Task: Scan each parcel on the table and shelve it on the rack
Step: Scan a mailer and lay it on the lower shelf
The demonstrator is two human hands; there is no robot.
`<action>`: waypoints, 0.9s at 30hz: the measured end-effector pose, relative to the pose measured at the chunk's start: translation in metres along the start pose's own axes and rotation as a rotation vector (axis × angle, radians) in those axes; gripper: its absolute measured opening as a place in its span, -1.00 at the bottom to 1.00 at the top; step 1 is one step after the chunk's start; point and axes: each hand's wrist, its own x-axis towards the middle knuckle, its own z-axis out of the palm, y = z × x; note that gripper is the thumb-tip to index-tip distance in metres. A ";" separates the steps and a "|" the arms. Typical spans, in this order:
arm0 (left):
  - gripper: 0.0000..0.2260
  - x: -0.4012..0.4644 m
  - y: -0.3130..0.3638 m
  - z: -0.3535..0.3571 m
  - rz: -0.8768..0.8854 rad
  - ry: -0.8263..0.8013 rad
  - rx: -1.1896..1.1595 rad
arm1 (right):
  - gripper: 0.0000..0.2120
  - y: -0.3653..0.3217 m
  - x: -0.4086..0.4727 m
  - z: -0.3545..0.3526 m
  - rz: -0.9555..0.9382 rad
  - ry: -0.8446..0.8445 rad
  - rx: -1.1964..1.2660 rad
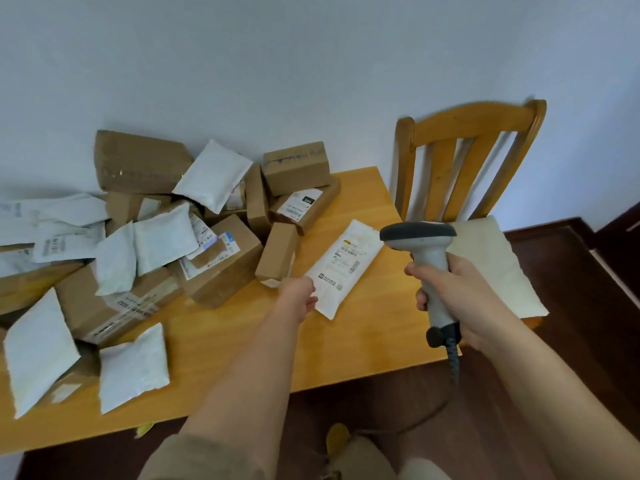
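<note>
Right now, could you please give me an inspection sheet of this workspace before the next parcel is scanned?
Surface: wooden table, front right part bare.
Job's things: white mailer lies label up, apart from the pile; scanner held above the table edge; the rack is not in view.
Clutter: heap of cardboard boxes and white bags over the left half.
Hands: left hand touches the mailer's near edge, grip unclear; right hand grips the scanner handle.
Cables: coiled scanner cable hangs off the handle.
Surroundings: wooden chair with cushion, plain wall, dark floor.
</note>
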 end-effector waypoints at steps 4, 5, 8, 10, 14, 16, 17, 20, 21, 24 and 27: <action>-0.76 0.036 0.016 0.025 0.147 0.064 0.204 | -0.75 -0.002 0.045 -0.005 0.053 -0.032 -0.025; -0.78 0.045 0.018 0.031 0.187 0.087 0.257 | -0.75 -0.001 0.056 -0.005 0.062 -0.048 -0.036; -0.65 0.066 0.023 0.044 0.295 0.134 0.398 | -0.78 0.003 0.091 -0.008 0.099 -0.100 -0.064; -0.56 0.081 0.025 0.052 0.354 0.154 0.496 | -0.79 0.007 0.114 -0.012 0.126 -0.137 -0.085; -0.34 0.102 0.019 0.073 0.295 0.146 0.553 | -0.83 0.012 0.152 -0.024 0.160 -0.208 -0.117; -0.27 0.105 0.013 0.083 0.269 0.174 0.627 | -0.84 0.012 0.164 -0.032 0.164 -0.231 -0.147; -0.26 0.106 0.009 0.087 0.255 0.202 0.664 | -0.85 0.012 0.168 -0.035 0.163 -0.241 -0.159; -0.57 0.099 0.001 0.097 0.150 0.163 0.459 | -0.87 0.008 0.179 -0.041 0.165 -0.270 -0.198; -0.69 0.094 -0.002 0.098 0.113 0.125 0.336 | -0.86 0.004 0.180 -0.041 0.165 -0.281 -0.208; -0.77 0.073 0.004 0.090 0.091 0.086 0.125 | -0.83 -0.009 0.179 -0.037 0.144 -0.318 -0.200; -0.74 0.053 0.017 0.067 0.086 0.055 -0.110 | -0.82 -0.024 0.170 -0.026 0.085 -0.362 -0.198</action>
